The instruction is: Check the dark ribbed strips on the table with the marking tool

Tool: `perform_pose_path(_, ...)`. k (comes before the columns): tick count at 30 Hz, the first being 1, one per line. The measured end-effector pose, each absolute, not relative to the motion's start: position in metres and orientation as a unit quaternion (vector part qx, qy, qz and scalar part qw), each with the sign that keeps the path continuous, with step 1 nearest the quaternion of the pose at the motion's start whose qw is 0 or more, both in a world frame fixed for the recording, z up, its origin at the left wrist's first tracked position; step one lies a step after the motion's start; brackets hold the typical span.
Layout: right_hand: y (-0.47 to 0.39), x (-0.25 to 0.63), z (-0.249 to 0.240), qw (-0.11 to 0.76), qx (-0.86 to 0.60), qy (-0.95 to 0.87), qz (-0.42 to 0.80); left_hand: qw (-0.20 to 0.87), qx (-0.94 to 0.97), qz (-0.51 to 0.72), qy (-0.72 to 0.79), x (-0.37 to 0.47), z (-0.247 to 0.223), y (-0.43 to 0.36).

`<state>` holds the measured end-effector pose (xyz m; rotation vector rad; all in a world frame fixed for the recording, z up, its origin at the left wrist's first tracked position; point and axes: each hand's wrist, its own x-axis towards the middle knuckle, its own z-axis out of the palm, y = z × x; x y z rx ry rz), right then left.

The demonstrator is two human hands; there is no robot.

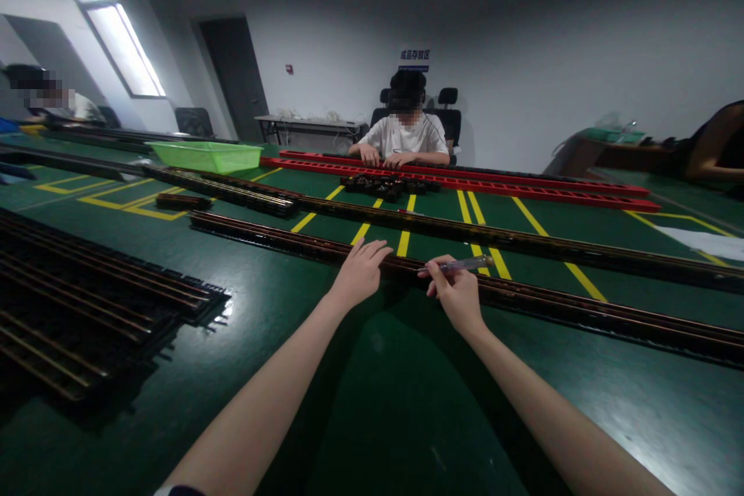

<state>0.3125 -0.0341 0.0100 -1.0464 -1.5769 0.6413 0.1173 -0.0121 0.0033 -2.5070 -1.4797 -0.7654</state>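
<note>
A long dark rail with copper-coloured strips runs across the table right in front of me. My left hand lies over this rail with its fingers stretched out and somewhat apart, holding nothing. To the right, my right hand is closed around a slim, partly see-through pen. The pen lies nearly level above the rail, its thin end toward the left. Whether that end touches the rail I cannot tell. Behind it, a second long dark rail lies roughly parallel.
Several dark rails are stacked at the left. A light green basket stands farther back. Across the green table a person in a white shirt works at red slotted frames, beside a pile of small dark parts. Other people sit at both sides.
</note>
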Motion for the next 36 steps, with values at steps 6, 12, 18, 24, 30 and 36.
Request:
perform_pose_path(6, -0.0349, 0.3124, 0.0109, 0.542, -0.443, -0.661, 0.27, 0.053, -0.823, -0.273, -0.496, 0.1173, 0.0038, -0.013)
perform_pose_path(12, -0.033, 0.3131, 0.0099, 0.529, -0.444, -0.667, 0.28, 0.047, -0.827, -0.247, -0.502, 0.1196, 0.006, -0.014)
perform_pose_path(18, -0.0318, 0.3133, 0.0085, 0.534, -0.447, -0.658, 0.288, 0.049, -0.83, -0.235, -0.504, 0.1198, 0.0067, -0.0131)
perform_pose_path(24, -0.0331, 0.3128, 0.0098, 0.531, -0.448, -0.659, 0.29, 0.058, -0.829, -0.234, -0.505, 0.1194, 0.0045, -0.012)
perform_pose_path(30, -0.0335, 0.313, 0.0103, 0.528, -0.448, -0.659, 0.294, 0.062, -0.829, -0.234, -0.504, 0.1193, 0.0035, -0.0111)
perform_pose_path(36, -0.0324, 0.3131, 0.0089, 0.53, -0.45, -0.655, 0.297, 0.07, -0.826, -0.237, -0.507, 0.1201, 0.0036, -0.0106)
